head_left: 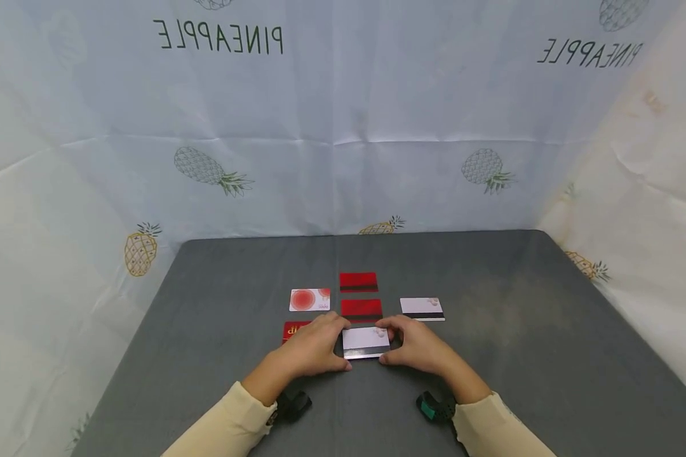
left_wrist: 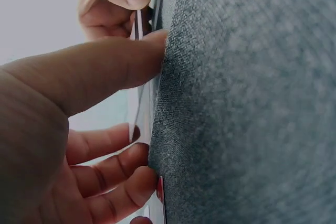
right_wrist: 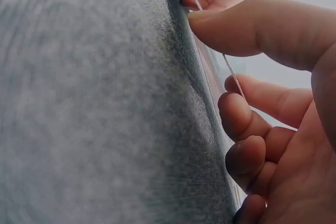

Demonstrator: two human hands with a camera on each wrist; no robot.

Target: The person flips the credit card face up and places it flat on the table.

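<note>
I see, through the head view, a pale cloth (head_left: 331, 95) printed with pineapples, hanging well beyond the left hand (head_left: 317, 346) and the right hand (head_left: 420, 346). The grey counter (head_left: 520, 355) spreads beneath them. Cream sleeves (head_left: 223, 425) cover the forearms, and a dark wrist device (head_left: 293, 406) sits behind the left hand.

Only from the head can I read the layout of the cards. A second white card (head_left: 422, 306) lies just beyond the right hand. Past the gap between the hands lies a near red card (head_left: 361, 309), with a far red card (head_left: 358, 281) behind it. A circle-print card (head_left: 310, 299) is beyond the left hand, which partly covers a gold-lettered card (head_left: 293, 329).

Both hands pinch the white striped card (head_left: 366, 336), thumbs nearest me and fingers at its far corners. It lies directly between them, the left hand at its left end, the right hand at its right.

My wrist views add what the head hides: the card stands edge-on, tilted, with a gap beneath part of it. I can't tell whether its near edge touches the counter.
</note>
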